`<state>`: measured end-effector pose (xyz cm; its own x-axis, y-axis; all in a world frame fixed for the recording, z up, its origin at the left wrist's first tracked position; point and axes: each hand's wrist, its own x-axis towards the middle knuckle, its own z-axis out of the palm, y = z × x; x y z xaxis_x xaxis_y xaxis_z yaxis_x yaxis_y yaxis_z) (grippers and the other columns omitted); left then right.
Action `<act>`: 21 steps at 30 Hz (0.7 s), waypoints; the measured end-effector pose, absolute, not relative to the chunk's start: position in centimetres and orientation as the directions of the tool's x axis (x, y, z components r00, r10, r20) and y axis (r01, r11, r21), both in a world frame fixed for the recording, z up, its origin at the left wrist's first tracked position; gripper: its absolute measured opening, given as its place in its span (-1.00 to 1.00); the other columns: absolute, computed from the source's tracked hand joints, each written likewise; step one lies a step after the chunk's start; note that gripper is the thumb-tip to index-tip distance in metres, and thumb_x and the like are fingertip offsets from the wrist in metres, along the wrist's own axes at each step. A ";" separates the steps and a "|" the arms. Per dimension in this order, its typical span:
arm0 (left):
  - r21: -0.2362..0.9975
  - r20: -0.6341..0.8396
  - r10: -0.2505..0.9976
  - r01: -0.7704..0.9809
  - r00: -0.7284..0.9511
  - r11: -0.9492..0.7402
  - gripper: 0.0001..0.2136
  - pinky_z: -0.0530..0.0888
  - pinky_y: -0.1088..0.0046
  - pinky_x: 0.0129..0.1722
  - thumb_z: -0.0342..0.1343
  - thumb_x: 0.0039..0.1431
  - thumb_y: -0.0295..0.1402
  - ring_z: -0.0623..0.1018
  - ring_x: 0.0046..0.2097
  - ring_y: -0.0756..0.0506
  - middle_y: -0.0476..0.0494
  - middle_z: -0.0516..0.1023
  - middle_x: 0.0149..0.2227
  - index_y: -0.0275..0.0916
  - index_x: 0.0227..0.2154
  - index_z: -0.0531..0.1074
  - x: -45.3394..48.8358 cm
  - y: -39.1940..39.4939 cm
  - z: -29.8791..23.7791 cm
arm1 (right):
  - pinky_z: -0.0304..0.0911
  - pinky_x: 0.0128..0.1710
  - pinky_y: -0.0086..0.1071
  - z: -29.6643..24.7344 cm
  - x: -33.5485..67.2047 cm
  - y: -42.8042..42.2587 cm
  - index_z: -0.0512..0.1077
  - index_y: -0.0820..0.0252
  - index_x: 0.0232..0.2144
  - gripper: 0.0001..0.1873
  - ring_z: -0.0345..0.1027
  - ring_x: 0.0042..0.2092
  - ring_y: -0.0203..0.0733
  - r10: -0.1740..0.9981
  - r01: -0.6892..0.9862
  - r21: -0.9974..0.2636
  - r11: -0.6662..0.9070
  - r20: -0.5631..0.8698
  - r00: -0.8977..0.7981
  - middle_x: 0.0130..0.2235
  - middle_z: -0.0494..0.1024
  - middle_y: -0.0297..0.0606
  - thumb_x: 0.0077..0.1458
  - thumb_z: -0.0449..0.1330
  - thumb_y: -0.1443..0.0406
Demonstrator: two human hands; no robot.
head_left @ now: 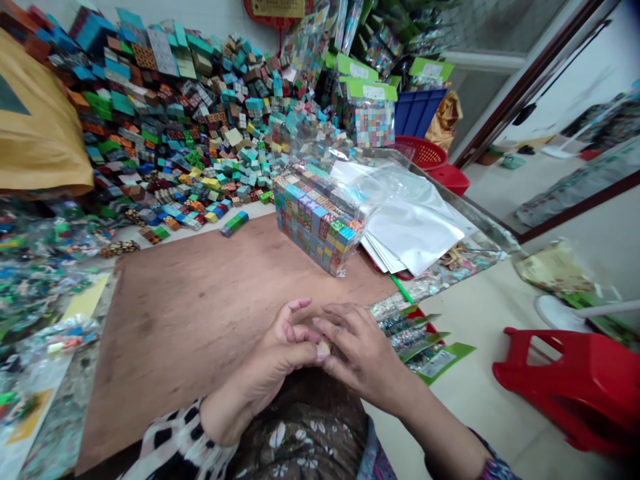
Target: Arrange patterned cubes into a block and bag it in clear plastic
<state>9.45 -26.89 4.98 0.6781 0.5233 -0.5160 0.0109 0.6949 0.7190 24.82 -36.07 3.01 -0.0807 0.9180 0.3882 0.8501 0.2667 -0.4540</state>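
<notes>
Behind the worktop (200,300), a great heap of small coloured blocks (175,127) climbs the far wall and spills down onto its far edge. Your worktop is a brown board, bare across most of its middle. Toward its far right corner stands a clear bag packed with blocks (317,217), upright and square, and just to the right of it lies a loose stack of clear plastic bags (415,223), partly hanging past the right edge. A single green-and-blue block strip (234,223) lies alone near the far edge, apart from the heap. More packed bags with green header cards (373,113) stand at the back right, in front of a blue crate (417,110) and a red basket (423,152).

Your two hands meet at the near edge of the worktop, over your lap. Your left hand (265,370) is curled, its thumb pressing toward the right hand (363,353), whose fingers are bent inward. Between them, where the fingertips touch, sits a small pale object (325,347); both hands pinch it, but it is too small to tell what it is.

Beside your right hand, green printed cards (425,350) lie off the right edge, and a red plastic stool (575,383) stands on the floor further right.
</notes>
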 end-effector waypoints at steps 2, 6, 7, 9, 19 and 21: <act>0.732 -0.515 0.499 0.055 0.697 0.679 -0.14 0.37 0.57 -0.39 0.36 -0.23 -0.52 0.46 -0.48 0.08 0.13 0.52 -0.51 -0.22 0.18 0.08 9.4 -26.8 5.0 | 0.29 -0.12 -0.10 3.5 24.8 -36.1 0.44 0.17 -0.05 -0.70 0.33 -0.07 0.00 0.927 0.855 -0.436 0.281 0.355 -0.123 -0.08 0.51 -0.09 0.23 0.15 0.17; 0.689 -0.560 0.418 0.121 0.715 0.715 -0.11 0.38 0.57 -0.42 0.41 -0.23 -0.47 0.45 -0.49 0.06 0.12 0.51 -0.53 -0.27 0.20 0.10 9.4 -26.8 5.0 | 0.20 -0.26 -0.20 3.9 24.9 -36.0 0.47 0.21 -0.22 -0.75 0.29 -0.23 -0.07 0.928 0.859 -0.397 0.323 0.310 -0.206 -0.29 0.50 -0.18 0.25 0.10 0.16; 0.676 -0.568 0.404 0.126 0.717 0.726 -0.13 0.41 0.54 -0.40 0.42 -0.23 -0.46 0.47 -0.47 0.04 0.10 0.52 -0.52 -0.27 0.19 0.12 9.4 -26.8 5.0 | 0.17 -0.27 -0.21 3.9 24.9 -36.0 0.47 0.21 -0.26 -0.75 0.28 -0.25 -0.08 0.924 0.861 -0.386 0.331 0.318 -0.213 -0.32 0.50 -0.20 0.27 0.08 0.17; 0.661 -0.571 0.392 0.121 0.721 0.740 -0.15 0.47 0.46 -0.33 0.44 -0.22 -0.45 0.51 -0.43 0.01 0.06 0.54 -0.49 -0.28 0.17 0.16 9.4 -26.8 5.1 | 0.13 -0.28 -0.23 3.9 24.9 -35.9 0.45 0.21 -0.32 -0.73 0.27 -0.29 -0.11 0.912 0.872 -0.354 0.338 0.351 -0.211 -0.36 0.49 -0.22 0.29 0.04 0.19; 0.647 -0.544 0.400 0.066 0.737 0.759 -0.40 0.54 0.34 -0.25 0.39 -0.05 -0.37 0.55 -0.38 0.00 -0.03 0.58 -0.41 -0.30 0.06 0.29 9.3 -26.6 4.9 | 0.12 -0.31 -0.26 3.6 24.8 -35.8 0.40 0.24 -0.46 -0.61 0.28 -0.37 -0.14 0.868 0.900 -0.276 0.337 0.462 -0.183 -0.46 0.47 -0.22 0.34 -0.02 0.19; 0.650 -0.542 0.393 0.075 0.743 0.757 -0.42 0.54 0.33 -0.24 0.38 -0.03 -0.35 0.56 -0.37 0.00 -0.07 0.59 -0.36 -0.29 0.05 0.30 9.3 -26.6 4.8 | 0.14 -0.30 -0.28 3.6 24.8 -35.8 0.41 0.26 -0.46 -0.61 0.28 -0.38 -0.15 0.862 0.894 -0.283 0.347 0.472 -0.185 -0.47 0.47 -0.22 0.35 -0.02 0.19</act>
<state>9.26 -26.57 4.83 0.7427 0.3926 -0.5425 0.0745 0.7566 0.6496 24.78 -35.77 3.56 -0.1854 0.8621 0.4716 0.8939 0.3473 -0.2834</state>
